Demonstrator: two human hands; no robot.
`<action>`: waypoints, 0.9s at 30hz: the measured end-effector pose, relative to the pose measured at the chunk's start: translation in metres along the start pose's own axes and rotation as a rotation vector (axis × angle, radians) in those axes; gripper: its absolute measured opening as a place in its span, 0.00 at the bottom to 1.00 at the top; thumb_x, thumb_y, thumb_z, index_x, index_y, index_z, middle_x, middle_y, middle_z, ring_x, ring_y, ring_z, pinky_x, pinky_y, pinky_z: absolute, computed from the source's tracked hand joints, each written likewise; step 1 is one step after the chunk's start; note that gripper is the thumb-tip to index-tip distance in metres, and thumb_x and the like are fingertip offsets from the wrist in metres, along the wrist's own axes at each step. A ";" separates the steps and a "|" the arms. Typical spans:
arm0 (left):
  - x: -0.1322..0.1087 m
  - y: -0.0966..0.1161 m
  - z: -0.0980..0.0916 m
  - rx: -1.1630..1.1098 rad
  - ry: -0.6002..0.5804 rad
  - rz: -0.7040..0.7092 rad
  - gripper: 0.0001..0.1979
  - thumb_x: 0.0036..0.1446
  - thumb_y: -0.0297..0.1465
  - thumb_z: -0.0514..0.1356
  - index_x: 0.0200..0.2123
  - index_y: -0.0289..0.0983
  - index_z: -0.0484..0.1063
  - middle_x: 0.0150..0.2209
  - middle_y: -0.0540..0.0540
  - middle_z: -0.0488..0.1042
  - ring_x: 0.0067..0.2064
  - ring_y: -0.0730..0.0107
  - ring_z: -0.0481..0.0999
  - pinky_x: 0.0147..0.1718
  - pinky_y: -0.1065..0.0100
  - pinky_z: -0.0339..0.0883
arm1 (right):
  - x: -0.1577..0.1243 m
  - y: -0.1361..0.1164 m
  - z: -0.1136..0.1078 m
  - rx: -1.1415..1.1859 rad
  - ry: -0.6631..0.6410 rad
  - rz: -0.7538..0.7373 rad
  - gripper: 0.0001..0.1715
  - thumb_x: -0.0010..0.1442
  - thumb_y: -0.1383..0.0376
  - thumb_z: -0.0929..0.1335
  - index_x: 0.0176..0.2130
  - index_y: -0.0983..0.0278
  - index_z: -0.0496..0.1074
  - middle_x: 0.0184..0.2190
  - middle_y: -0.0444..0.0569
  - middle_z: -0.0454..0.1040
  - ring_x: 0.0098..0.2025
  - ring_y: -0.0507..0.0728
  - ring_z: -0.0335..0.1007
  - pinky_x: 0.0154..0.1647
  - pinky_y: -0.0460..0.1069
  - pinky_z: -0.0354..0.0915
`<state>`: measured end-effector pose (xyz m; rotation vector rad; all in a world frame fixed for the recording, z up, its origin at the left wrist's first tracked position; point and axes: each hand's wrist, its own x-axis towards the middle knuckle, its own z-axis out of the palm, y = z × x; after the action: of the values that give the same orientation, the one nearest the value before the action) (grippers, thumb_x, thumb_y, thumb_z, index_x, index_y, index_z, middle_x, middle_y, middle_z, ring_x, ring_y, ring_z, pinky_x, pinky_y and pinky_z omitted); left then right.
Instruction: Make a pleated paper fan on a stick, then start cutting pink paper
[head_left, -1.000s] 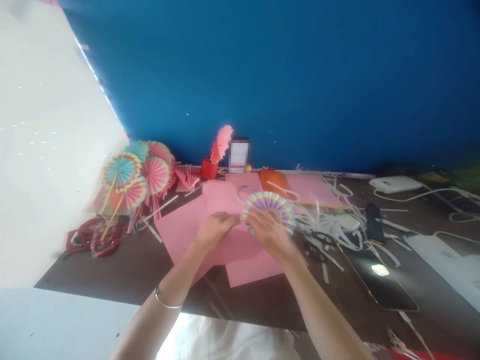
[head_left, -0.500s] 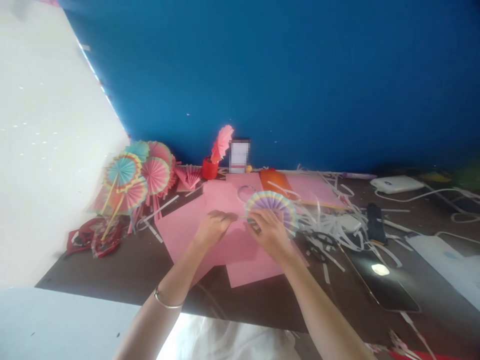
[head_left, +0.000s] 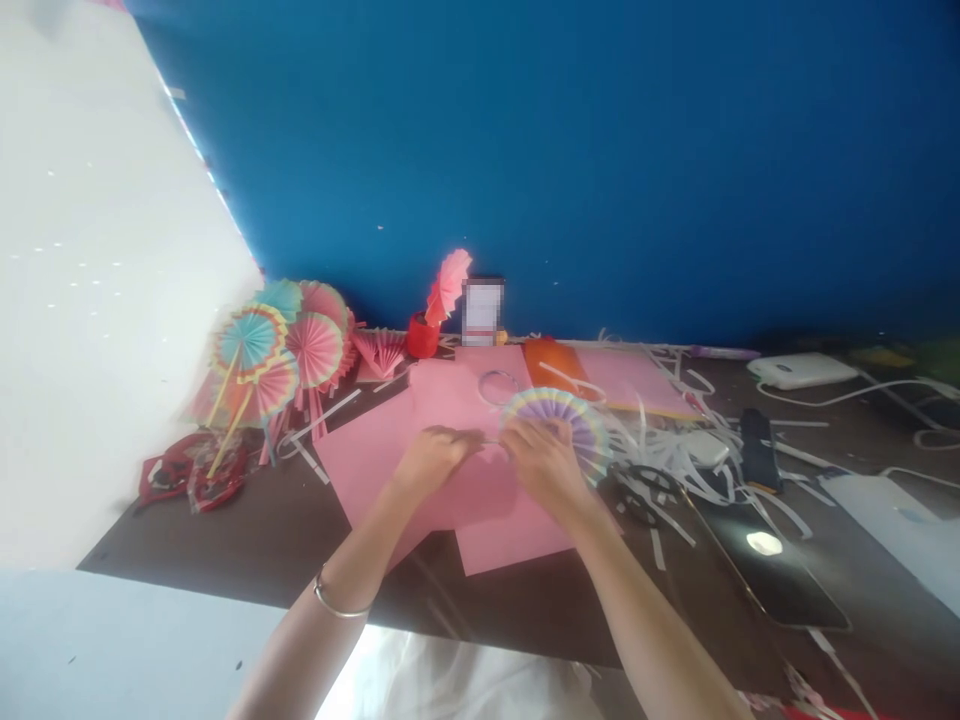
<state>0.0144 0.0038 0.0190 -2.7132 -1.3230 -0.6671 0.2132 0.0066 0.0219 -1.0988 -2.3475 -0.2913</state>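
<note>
Right hand [head_left: 544, 462] grips the lower part of the pastel pleated paper fan [head_left: 576, 418], fingers curled over its folds. Left hand [head_left: 433, 462] is pinched shut just beside the fan's left edge; what it pinches is too small to tell. Both hover over pink paper sheets [head_left: 375, 462] on the dark tabletop [head_left: 225, 535], with white paper strips [head_left: 679, 440] to the right.

Pleated paper fan [head_left: 564, 420], matt pink paper sheets [head_left: 390, 455], glossy phone [head_left: 765, 560].

Folded fan [head_left: 564, 420] over paper sheets [head_left: 375, 460], mid worktop [head_left: 225, 530].
Finished fans [head_left: 277, 345] to my left, strips [head_left: 675, 440] and phone [head_left: 765, 565] to my right.
</note>
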 end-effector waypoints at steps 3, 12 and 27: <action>0.003 0.003 -0.005 0.066 -0.124 -0.052 0.12 0.61 0.33 0.51 0.42 0.36 0.70 0.30 0.44 0.77 0.30 0.67 0.76 0.29 0.70 0.64 | 0.000 0.001 -0.003 -0.051 0.019 0.035 0.16 0.55 0.78 0.58 0.30 0.63 0.69 0.32 0.46 0.74 0.37 0.55 0.65 0.45 0.53 0.47; 0.005 0.003 0.005 0.103 -0.048 -0.088 0.12 0.62 0.29 0.48 0.43 0.37 0.69 0.26 0.46 0.75 0.26 0.70 0.74 0.25 0.71 0.61 | -0.002 -0.001 0.003 -0.131 0.300 0.140 0.12 0.58 0.72 0.63 0.32 0.59 0.74 0.33 0.44 0.76 0.37 0.53 0.66 0.50 0.54 0.45; -0.008 -0.006 -0.012 -0.126 0.705 -0.318 0.19 0.60 0.27 0.49 0.54 0.37 0.64 0.43 0.39 0.76 0.43 0.64 0.76 0.40 0.65 0.70 | -0.005 0.019 0.026 0.134 0.598 0.524 0.20 0.61 0.59 0.58 0.50 0.66 0.61 0.47 0.59 0.66 0.53 0.64 0.58 0.51 0.64 0.53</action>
<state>0.0015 -0.0008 0.0257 -2.0062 -1.5215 -1.5860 0.2210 0.0263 -0.0038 -1.2940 -1.4807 -0.2216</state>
